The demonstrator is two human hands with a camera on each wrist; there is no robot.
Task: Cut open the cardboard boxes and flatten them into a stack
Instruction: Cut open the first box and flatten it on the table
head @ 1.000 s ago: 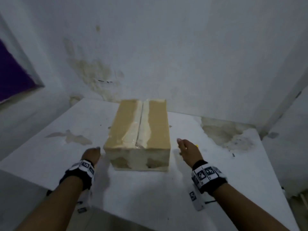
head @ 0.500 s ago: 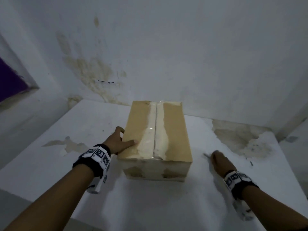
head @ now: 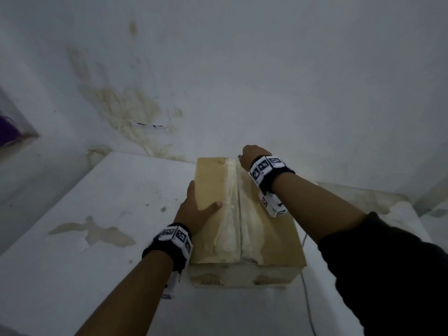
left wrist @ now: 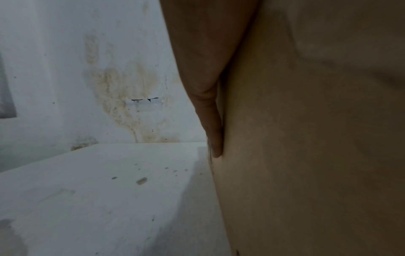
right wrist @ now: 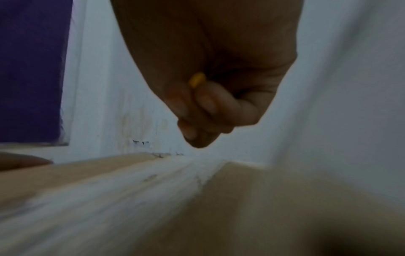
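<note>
filling most of the head view, a white table (head: 101, 238) with peeled, stained patches stands against a marked white wall (head: 266, 69). on it, near the back edge, sits a closed cardboard box (head: 274, 238), its top flaps meeting at a centre seam covered by a whitish strip of tape (head: 232, 214) that runs away from the person toward the wall. the left hand (head: 194, 209) braces the box's left side: the wrist view shows its fingers (left wrist: 213, 135) straight and flat against the cardboard wall, while the thumb lies over the top edge, so it presses rather than grips. the right hand (head: 251, 155) is over the far end of the seam, next to the wall, fingers (right wrist: 210, 107) curled tight into a fist around a small tool with a yellow handle (right wrist: 196, 81); only a bit of yellow shows between the fingers, and its blade cannot be made out. a thin grey cable (head: 308, 299) trails down the table just right of the box.
</note>
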